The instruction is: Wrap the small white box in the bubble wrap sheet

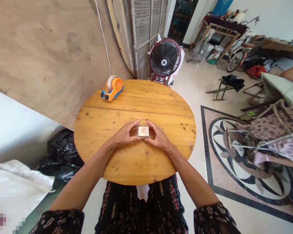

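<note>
A small box (143, 131) with a pale top and a reddish print lies near the middle of the round wooden table (136, 100). My left hand (127, 134) curves around its left end, the thumb at the near edge and the fingers at the far edge. From the other end my right hand (158, 136) grips it in the same way, thumb near and fingers far. Both hands rest low at the tabletop. An orange tape dispenser (116, 86) with a blue part and a roll of tape stands at the table's far left.
Behind the table stands a dark red fan (164, 60) beside a woven screen (147, 29). Black plastic bags (63, 152) lie on the left. Another person sits at the right edge in patterned clothing (280, 123). A small stool (224, 86) stands on the floor further back.
</note>
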`<state>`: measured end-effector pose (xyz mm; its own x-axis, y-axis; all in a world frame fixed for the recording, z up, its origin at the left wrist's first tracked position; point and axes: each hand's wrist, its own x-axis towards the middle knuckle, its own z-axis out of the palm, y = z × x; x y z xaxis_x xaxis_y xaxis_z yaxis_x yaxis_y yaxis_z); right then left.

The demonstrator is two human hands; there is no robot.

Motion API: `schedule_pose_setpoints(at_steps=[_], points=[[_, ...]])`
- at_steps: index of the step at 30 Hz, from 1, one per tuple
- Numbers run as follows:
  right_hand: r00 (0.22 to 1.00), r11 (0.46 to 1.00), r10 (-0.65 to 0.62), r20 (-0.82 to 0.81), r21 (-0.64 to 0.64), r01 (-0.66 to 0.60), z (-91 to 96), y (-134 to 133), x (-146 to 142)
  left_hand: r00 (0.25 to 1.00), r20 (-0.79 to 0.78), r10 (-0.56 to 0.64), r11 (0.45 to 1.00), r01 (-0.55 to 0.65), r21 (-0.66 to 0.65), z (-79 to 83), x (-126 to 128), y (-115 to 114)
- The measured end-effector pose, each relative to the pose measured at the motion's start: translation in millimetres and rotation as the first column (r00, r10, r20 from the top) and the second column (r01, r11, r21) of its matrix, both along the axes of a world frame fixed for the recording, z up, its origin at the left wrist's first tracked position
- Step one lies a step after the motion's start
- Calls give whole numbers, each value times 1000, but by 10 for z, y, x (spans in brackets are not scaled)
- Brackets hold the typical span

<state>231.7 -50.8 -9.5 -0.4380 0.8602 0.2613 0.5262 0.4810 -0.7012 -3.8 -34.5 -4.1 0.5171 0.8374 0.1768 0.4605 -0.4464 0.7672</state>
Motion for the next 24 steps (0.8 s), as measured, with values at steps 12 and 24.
schedule_pose_setpoints(at_steps=[12, 24], points=[[939, 955, -14, -345, -282, -89, 92, -3, 32, 839, 386, 383, 912, -278, -300, -56, -132, 175], [726, 934, -346, -595, -143, 328, 543, -1080, 226, 670, 397, 627, 772, -600, -209, -254, -192, 273]])
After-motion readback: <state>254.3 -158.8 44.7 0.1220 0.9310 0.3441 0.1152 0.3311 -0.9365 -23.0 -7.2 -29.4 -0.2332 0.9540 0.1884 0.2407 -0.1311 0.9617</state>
